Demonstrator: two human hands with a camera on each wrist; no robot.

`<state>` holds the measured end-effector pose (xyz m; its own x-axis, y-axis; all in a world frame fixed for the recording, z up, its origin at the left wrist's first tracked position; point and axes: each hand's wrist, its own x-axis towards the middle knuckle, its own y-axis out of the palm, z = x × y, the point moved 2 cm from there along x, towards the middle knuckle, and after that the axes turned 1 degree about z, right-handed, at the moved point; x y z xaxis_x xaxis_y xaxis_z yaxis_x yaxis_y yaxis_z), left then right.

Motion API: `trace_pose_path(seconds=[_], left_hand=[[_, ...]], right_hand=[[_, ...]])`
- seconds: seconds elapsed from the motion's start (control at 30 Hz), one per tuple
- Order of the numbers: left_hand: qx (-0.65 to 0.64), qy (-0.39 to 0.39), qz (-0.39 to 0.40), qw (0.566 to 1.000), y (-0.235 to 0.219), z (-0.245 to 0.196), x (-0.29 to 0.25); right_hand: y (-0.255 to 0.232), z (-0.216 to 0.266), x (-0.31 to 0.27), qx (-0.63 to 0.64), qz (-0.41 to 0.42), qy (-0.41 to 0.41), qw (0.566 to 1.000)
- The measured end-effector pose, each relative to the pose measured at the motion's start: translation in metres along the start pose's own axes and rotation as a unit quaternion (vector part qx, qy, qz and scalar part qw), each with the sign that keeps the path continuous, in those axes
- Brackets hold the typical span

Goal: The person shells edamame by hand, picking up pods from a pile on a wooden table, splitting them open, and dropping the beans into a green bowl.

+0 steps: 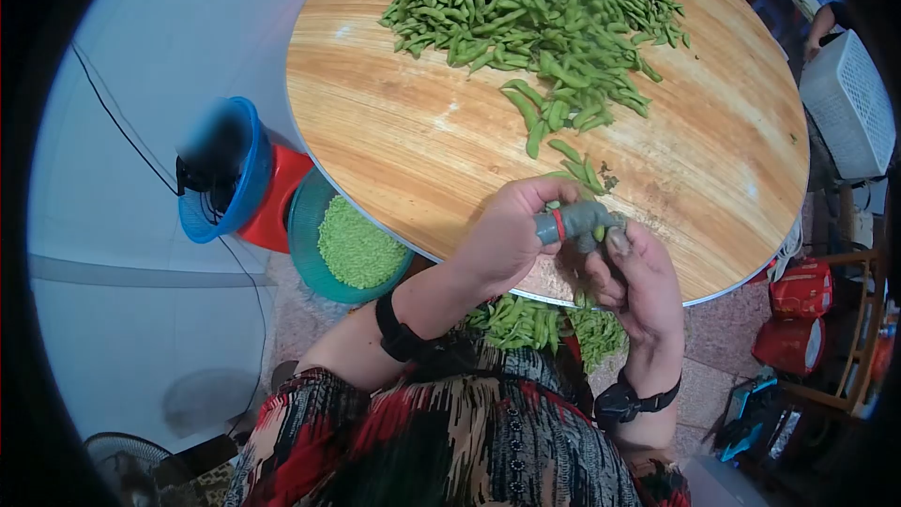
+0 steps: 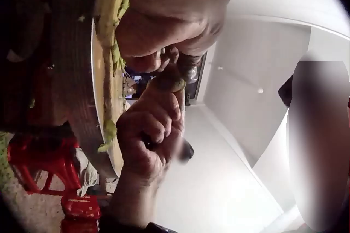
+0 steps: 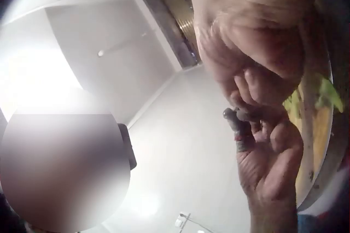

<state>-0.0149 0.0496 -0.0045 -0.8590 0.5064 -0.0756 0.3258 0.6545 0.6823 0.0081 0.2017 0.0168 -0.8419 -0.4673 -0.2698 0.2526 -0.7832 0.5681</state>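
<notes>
At the near edge of the round table my left hand (image 1: 507, 237) and right hand (image 1: 649, 272) meet, fingertips together. Between them a small part of a green soybean pod (image 1: 599, 234) shows, pinched by both hands; the rest is hidden behind fingers. Grey wrapping with a red band (image 1: 559, 223) covers fingers of my left hand, and the right thumb tip looks grey and stained. Just beyond the hands lie a few loose pods (image 1: 580, 165), with a large heap of pods (image 1: 526, 9) farther back. In the right wrist view the left hand (image 3: 269, 162) faces the right, fingers bent.
A teal basin (image 1: 305, 249) of shelled green beans (image 1: 357, 242) stands left below the wooden table (image 1: 394, 141). Beside it, a blue basket (image 1: 255, 145) sits over a red stool (image 1: 282, 197). More pods (image 1: 516, 321) lie below the table edge. A white basket (image 1: 849, 103) is at right.
</notes>
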Motion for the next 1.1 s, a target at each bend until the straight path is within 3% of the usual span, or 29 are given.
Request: trace_pose_path(seconds=[0.07,0.2,0.27,0.3,0.37,0.4,0.47,0.5,0.57,0.6,0.63,0.67,0.7,0.73,0.77,0.8,0.83,0.87,0.93,1.0,1.03,1.1], left_hand=[[0.036,0.032,-0.072,0.996,-0.001,0.001,0.0],[0.052,0.06,-0.09,0.993,0.007,-0.002,0.0],[0.166,0.066,-0.11,0.978,0.006,-0.001,-0.001],[0.167,0.064,-0.11,0.978,0.007,0.0,-0.002],[0.297,0.106,-0.076,0.946,0.01,0.0,-0.005],[0.296,0.106,-0.077,0.946,0.007,0.001,-0.004],[0.12,0.117,0.033,0.985,0.003,0.003,-0.003],[0.12,0.117,0.032,0.985,0.001,0.002,-0.005],[-0.015,0.033,0.095,0.995,0.001,0.002,-0.012],[-0.016,0.034,0.095,0.995,0.0,0.001,-0.014],[0.005,0.04,0.063,0.997,-0.004,-0.001,-0.016],[0.026,0.046,0.028,0.998,-0.007,-0.001,-0.019],[0.024,0.045,0.027,0.998,-0.005,-0.004,-0.022],[0.186,0.042,0.042,0.981,-0.001,-0.01,-0.023],[0.343,0.041,0.057,0.937,0.002,-0.013,-0.022],[0.409,0.043,0.11,0.905,0.001,-0.01,-0.022],[0.407,0.045,0.11,0.906,0.001,-0.011,-0.022],[0.433,0.037,0.134,0.891,0.002,-0.011,-0.023],[0.457,0.03,0.159,0.875,0.004,-0.012,-0.025],[0.4,0.034,0.044,0.915,0.004,-0.013,-0.027],[0.398,0.036,0.044,0.916,0.003,-0.013,-0.026],[0.404,0.122,-0.031,0.906,-0.002,-0.016,-0.024]], right_hand=[[0.0,-0.002,-0.003,-0.07,0.003,-0.023,0.997],[0.004,-0.001,-0.006,-0.051,0.014,-0.02,0.998],[-0.001,-0.004,-0.003,-0.113,-0.029,-0.024,0.993],[0.0,-0.004,-0.003,-0.112,-0.03,-0.024,0.993],[0.001,-0.004,-0.003,-0.047,-0.03,0.004,0.998],[0.001,-0.005,-0.004,-0.047,-0.03,0.005,0.998],[0.004,-0.009,-0.006,0.165,0.082,0.053,0.981],[0.0,-0.012,-0.005,0.166,0.082,0.054,0.981],[-0.007,-0.016,-0.007,0.09,0.174,0.073,0.978],[-0.009,-0.011,-0.007,-0.075,0.161,0.054,0.983],[-0.007,-0.007,-0.005,-0.076,0.161,0.054,0.982],[-0.006,0.004,-0.001,-0.248,0.037,-0.059,0.966],[-0.006,0.014,0.003,-0.405,-0.09,-0.169,0.894],[-0.014,0.021,0.012,-0.551,-0.163,-0.278,0.77],[-0.015,0.023,0.017,-0.554,-0.164,-0.28,0.767],[-0.014,0.024,0.021,-0.624,-0.186,-0.249,0.717],[-0.014,0.023,0.025,-0.687,-0.205,-0.214,0.663],[-0.013,0.02,0.031,-0.703,-0.187,-0.249,0.64],[-0.015,0.016,0.035,-0.729,-0.195,-0.217,0.62],[-0.015,0.016,0.035,-0.755,-0.202,-0.184,0.596],[-0.016,0.018,0.032,-0.728,-0.228,-0.205,0.614],[-0.02,0.02,0.029,-0.701,-0.252,-0.225,0.628]])
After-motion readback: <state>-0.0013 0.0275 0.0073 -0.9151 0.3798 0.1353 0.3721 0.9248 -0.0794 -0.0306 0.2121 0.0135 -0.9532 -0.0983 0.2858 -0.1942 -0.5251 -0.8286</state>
